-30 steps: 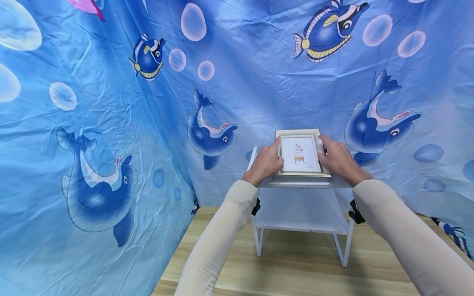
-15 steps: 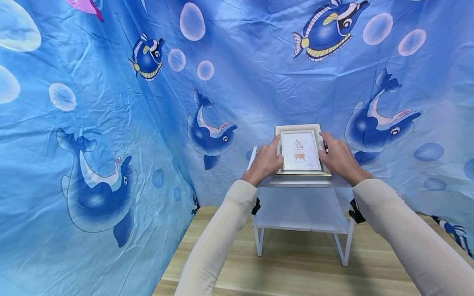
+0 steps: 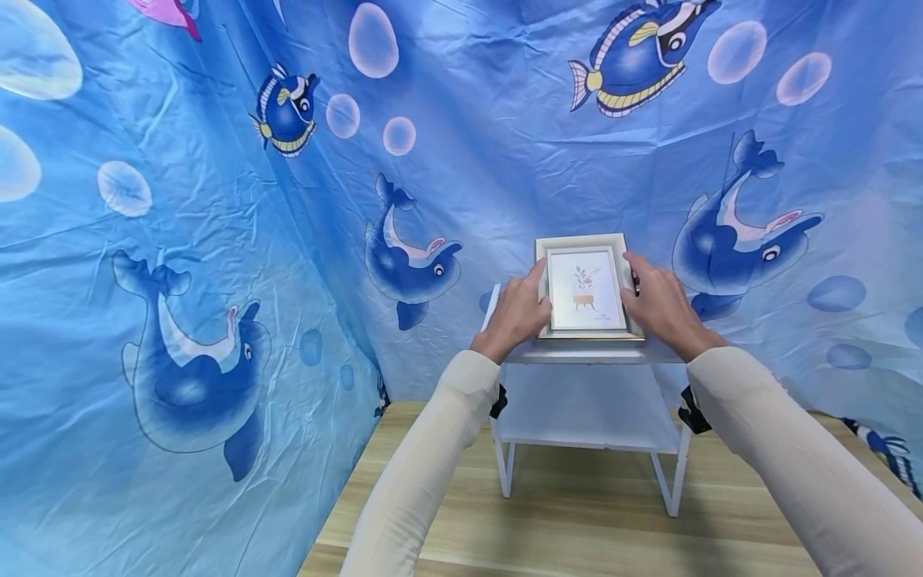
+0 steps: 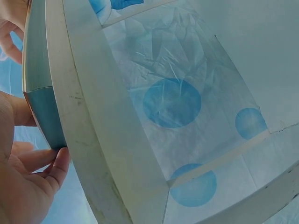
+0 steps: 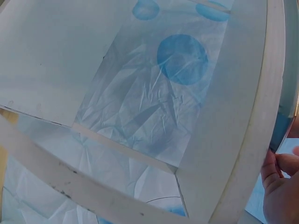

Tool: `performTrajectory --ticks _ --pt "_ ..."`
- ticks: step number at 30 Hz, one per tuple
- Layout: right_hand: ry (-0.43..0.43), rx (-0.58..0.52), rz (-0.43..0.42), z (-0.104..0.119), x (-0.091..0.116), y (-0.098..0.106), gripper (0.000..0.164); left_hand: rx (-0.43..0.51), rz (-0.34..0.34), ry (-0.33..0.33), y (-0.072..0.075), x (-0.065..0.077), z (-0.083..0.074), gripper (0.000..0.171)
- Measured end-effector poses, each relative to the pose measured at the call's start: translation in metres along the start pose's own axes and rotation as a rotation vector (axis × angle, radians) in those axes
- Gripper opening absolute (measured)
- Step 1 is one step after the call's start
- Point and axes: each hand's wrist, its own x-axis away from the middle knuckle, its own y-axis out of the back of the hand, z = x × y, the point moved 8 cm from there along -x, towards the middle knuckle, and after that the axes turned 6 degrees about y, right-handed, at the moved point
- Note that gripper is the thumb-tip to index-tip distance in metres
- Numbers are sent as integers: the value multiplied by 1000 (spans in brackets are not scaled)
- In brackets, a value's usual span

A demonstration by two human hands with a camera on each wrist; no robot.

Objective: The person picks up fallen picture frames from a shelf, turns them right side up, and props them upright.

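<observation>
Frame (image 3: 580, 243) is rectangular, taller than it is wide, with a broad, pale, silvery-white border and a bright gold line along its near edge. A thinner, greyish inner border surrounds the white print (image 3: 584, 280), where leafy stems and a pinkish flower rise above an orange-brown planter on splayed legs; small lettering, too fine to read, sits at lower right. A soft sheen lies over the lower part of the print. It is at the white worktop (image 3: 555, 351), picture side toward the person and leaning back, its near edge close above the top's front edge; whether they touch, I cannot tell. Both hands hold the frame by its opposite sides, the left hand (image 3: 516, 311) at the left border and the right hand (image 3: 665, 307) at the right, thumbs toward its near half. Behind hangs a blue cloth (image 3: 497, 184) printed with dolphins, fish and bubbles.
</observation>
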Motion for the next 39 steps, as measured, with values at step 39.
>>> performTrajectory --ticks 39 --pt "4 -69 -154 7 1 8 62 41 -151 -63 12 1 -3 66"
